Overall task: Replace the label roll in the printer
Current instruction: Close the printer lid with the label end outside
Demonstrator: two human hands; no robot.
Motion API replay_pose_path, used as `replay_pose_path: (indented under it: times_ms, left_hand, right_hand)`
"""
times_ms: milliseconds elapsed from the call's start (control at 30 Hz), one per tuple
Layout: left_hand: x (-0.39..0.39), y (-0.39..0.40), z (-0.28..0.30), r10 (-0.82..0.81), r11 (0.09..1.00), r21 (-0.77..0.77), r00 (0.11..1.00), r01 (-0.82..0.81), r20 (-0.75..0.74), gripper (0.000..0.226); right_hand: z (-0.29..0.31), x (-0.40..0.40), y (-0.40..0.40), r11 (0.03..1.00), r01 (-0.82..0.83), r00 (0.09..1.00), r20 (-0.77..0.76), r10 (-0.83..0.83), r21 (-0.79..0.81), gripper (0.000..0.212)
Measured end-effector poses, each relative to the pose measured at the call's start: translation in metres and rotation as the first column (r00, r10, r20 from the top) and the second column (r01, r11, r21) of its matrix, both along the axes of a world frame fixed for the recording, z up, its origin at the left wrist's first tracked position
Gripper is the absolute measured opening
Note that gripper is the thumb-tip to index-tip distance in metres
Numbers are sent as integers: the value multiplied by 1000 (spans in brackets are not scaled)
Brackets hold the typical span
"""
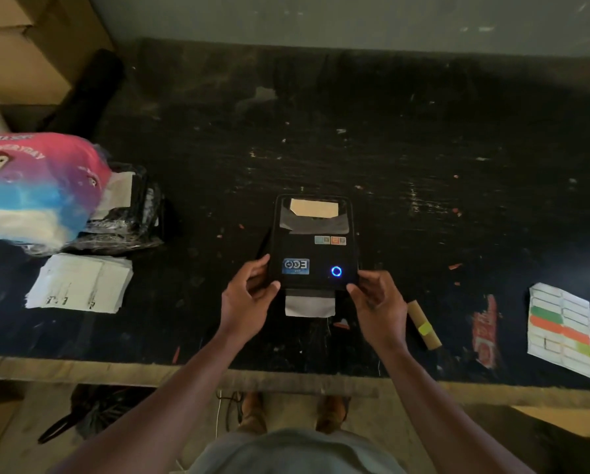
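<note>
A black label printer (315,254) sits in the middle of the dark table, its lid down and a blue ring light (336,271) glowing near the front. Through its window a pale label roll (315,207) shows at the back. A strip of label paper (310,304) sticks out of the front slot. My left hand (249,295) grips the printer's front left corner, thumb on top. My right hand (377,302) holds the front right corner with its fingertips. A bare cardboard core (423,325) lies on the table just right of my right hand.
A pink and blue package (33,186) and plastic-wrapped black goods (126,217) crowd the left side, with a white paper stack (81,283) in front. A sheet of coloured labels (562,328) lies at the right. The table's worn front edge (286,374) runs below my wrists.
</note>
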State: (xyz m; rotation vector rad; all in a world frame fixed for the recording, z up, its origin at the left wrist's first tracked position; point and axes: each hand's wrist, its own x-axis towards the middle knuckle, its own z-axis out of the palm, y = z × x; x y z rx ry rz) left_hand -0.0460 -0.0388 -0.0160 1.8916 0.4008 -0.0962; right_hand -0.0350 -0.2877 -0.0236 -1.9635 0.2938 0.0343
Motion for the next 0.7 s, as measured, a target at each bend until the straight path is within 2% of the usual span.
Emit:
replay_pose_path:
  times_ms: [700]
  left_hand:
    - [0,1,-10,4,999,35,999,-5,32,60]
  right_hand:
    - [-7,-2,1,1000,8,998,63,-7,-12,34]
